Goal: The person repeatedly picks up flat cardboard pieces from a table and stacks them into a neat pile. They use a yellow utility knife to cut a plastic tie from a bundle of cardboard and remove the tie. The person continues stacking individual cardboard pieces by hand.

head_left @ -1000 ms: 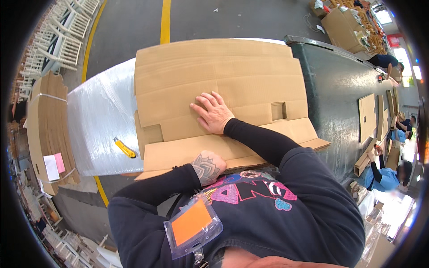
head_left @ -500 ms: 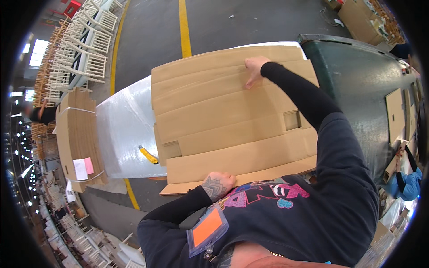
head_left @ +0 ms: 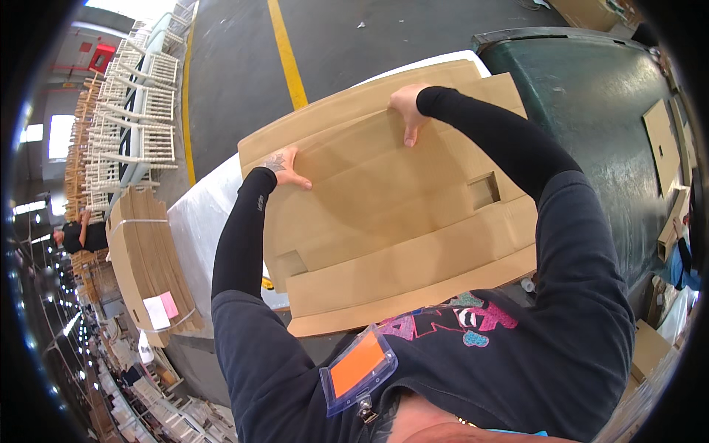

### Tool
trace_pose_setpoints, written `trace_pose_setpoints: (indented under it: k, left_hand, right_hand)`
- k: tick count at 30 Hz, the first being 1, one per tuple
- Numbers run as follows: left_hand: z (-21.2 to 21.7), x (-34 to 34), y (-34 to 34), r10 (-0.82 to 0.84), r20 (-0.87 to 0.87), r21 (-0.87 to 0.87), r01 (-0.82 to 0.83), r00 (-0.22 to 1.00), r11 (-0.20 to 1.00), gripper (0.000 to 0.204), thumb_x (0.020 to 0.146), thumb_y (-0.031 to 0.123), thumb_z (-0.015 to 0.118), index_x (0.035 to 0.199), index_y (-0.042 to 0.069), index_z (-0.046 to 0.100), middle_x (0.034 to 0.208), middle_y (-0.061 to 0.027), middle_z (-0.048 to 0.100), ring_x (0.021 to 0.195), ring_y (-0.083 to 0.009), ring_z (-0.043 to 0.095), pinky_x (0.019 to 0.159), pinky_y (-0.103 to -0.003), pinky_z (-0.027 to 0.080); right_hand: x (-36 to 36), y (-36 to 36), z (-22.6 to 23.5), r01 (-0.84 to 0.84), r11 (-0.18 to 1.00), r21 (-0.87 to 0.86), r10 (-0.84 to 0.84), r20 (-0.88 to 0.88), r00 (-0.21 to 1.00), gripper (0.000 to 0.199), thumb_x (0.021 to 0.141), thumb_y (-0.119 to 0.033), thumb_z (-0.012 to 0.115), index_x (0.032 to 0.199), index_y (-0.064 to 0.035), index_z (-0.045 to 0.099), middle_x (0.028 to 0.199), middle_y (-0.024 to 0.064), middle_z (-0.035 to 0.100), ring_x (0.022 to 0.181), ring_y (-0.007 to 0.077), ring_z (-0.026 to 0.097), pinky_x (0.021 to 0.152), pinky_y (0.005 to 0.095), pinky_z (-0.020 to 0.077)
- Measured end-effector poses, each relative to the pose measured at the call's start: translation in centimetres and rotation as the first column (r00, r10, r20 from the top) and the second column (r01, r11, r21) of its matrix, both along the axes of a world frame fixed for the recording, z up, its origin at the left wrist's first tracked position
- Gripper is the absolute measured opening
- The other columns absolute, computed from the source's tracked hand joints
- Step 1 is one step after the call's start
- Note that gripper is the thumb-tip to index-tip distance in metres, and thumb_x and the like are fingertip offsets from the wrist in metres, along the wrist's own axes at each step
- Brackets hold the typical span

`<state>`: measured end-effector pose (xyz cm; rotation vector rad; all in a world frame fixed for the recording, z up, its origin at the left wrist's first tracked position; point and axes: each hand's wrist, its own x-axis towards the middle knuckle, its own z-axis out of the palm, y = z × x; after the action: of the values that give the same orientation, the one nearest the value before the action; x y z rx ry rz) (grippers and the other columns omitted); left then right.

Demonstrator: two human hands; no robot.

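While the flattened cardboard box blank (head_left: pixel 399 214) lies spread over the counter (head_left: pixel 199 229), it is held at its far side by both hands. The left hand (head_left: pixel 284 168) is pressed flat on the blank near its far left corner, fingers extended and together, the thumb spread; nothing is enclosed by this grip. The right hand (head_left: pixel 408 109) is hooked over the far edge, its fingers curled behind the board and the thumb laid on the near face, so the grip is clamped on the cardboard. Below the right grip, toward the body, a rectangular handle cutout (head_left: pixel 484 190) is seen in the blank, and a notch (head_left: pixel 290 263) is cut below the left grip. Beneath the left forearm, a small yellow object (head_left: pixel 266 283) is partly hidden at the blank's edge. An orange badge holder (head_left: pixel 357 368) hangs at the chest, nearest the body. Well to the left of the left grip, a strapped stack of flat cardboard (head_left: pixel 148 266) stands, with white chairs (head_left: pixel 140 111) stacked beyond it.
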<state>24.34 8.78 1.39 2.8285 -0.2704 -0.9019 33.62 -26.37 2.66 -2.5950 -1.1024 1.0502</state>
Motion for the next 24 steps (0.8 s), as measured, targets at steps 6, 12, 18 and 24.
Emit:
trace_pose_setpoints:
  k: [6,12,18,24]
  left_hand:
    - [-1.1,2.3,-2.9,-0.048,-0.078,-0.037,0.045,0.996,0.998,0.095,0.048,0.046,0.092,0.123,0.0,0.057,0.123,-0.0204,0.062,0.12,-0.0362,0.056,0.104,-0.042,0.043]
    - [1.4,-2.0,-4.6,0.13,0.145,0.082,-0.143,0.981,0.986,0.076,0.054,0.038,0.091,0.114,0.003,0.061,0.108,-0.0146,0.066,0.108,-0.0348,0.06,0.094,-0.042,0.046]
    - [-4.9,-10.9,-5.9,-0.043,0.854,0.103,-0.087,0.518,0.991,0.055,0.066,0.04,0.084,0.105,0.011,0.06,0.098,-0.0034,0.061,0.098,-0.0239,0.056,0.088,-0.042,0.041]
    - [2.3,-4.1,-8.2,0.029,0.221,0.012,-0.033,0.975,0.999,0.065,0.065,0.043,0.085,0.114,0.008,0.061,0.104,-0.0139,0.068,0.104,-0.0299,0.064,0.088,-0.043,0.048]
  right_hand:
    - [-0.3,-2.0,-1.3,0.15,0.987,-0.055,-0.147,0.049,0.988,0.077,0.054,-0.036,0.095,0.118,-0.0053,0.067,0.109,0.0141,0.071,0.105,0.031,0.068,0.086,0.0402,0.0546]
    - [-3.2,-1.5,1.6,0.232,0.971,-0.055,-0.218,0.192,0.957,0.059,0.056,-0.031,0.092,0.104,-0.0077,0.066,0.1,0.0084,0.071,0.101,0.0287,0.067,0.083,0.0406,0.0529]
    - [-12.9,-4.2,-5.6,-0.002,0.855,0.519,-0.458,0.756,0.468,0.041,0.062,-0.027,0.081,0.093,-0.0141,0.059,0.082,-0.0008,0.059,0.081,0.02,0.06,0.076,0.0358,0.0459]
    - [-10.8,-5.3,-3.9,0.125,0.921,0.369,-0.35,0.642,0.682,0.039,0.068,-0.026,0.081,0.1,-0.015,0.061,0.091,0.0,0.064,0.091,0.0206,0.063,0.084,0.0368,0.0464]
